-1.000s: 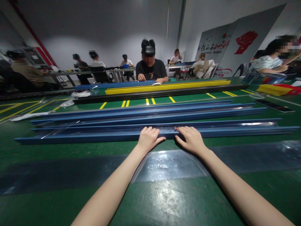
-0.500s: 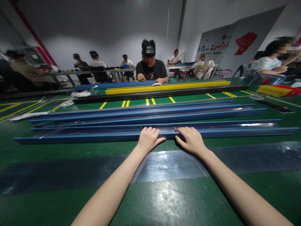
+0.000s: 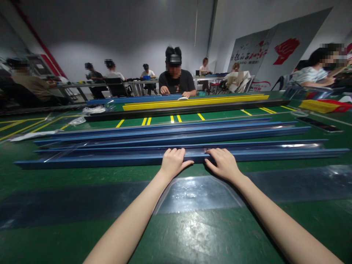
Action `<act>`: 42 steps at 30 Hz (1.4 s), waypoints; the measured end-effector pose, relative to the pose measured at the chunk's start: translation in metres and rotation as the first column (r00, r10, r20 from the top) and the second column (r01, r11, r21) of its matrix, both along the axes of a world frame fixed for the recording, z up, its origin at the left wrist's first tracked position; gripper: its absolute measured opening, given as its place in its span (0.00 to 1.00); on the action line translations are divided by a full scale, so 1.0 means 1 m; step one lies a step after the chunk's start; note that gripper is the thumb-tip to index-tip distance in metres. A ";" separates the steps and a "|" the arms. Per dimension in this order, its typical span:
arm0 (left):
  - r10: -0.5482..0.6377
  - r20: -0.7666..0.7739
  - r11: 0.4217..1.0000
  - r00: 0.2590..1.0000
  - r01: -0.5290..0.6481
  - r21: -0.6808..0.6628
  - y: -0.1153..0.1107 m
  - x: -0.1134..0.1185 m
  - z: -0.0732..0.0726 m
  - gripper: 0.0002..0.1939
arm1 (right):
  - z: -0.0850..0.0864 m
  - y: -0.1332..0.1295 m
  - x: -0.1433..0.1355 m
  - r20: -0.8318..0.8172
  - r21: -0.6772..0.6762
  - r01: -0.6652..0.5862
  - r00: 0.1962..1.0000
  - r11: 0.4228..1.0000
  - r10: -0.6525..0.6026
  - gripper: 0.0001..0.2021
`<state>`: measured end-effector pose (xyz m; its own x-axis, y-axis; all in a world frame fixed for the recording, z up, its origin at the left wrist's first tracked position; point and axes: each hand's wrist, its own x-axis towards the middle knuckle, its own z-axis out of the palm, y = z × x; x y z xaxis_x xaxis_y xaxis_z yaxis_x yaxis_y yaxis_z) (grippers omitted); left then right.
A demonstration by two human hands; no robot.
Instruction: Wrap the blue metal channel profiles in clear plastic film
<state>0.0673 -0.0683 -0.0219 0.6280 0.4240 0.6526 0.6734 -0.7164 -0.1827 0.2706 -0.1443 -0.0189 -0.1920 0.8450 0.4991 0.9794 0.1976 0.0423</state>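
A long blue channel-shaped strip (image 3: 110, 160) lies across the green table, with clear film inside it. My left hand (image 3: 175, 161) grips its near wall close to the middle, fingers over the edge and thumb along the near side. Just to the right, my right hand (image 3: 222, 162) holds the same wall, its fingertips reaching into the channel and its thumb in front. Between my hands a short stretch of the strip shows. A flat transparent sheet (image 3: 198, 194) lies nearer to me, under my forearms.
More blue strips (image 3: 176, 137) lie just beyond. Farther off are a black strip (image 3: 165, 114), a yellow strip (image 3: 198, 102) and crumpled clear plastic (image 3: 93, 109). A phone (image 3: 319, 124) and a yellow tray (image 3: 319, 106) are at right. A person (image 3: 177, 82) sits opposite.
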 end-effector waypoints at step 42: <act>-0.012 -0.022 0.999 1.000 0.011 -0.044 -0.001 -0.001 0.001 0.23 | 0.000 0.000 0.000 0.072 0.021 0.016 0.997 1.000 -0.017 0.13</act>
<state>0.0665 -0.0692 -0.0206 0.6471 0.4449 0.6192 0.6612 -0.7317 -0.1653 0.2705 -0.1442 -0.0192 -0.2141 0.8382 0.5016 0.9768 0.1797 0.1167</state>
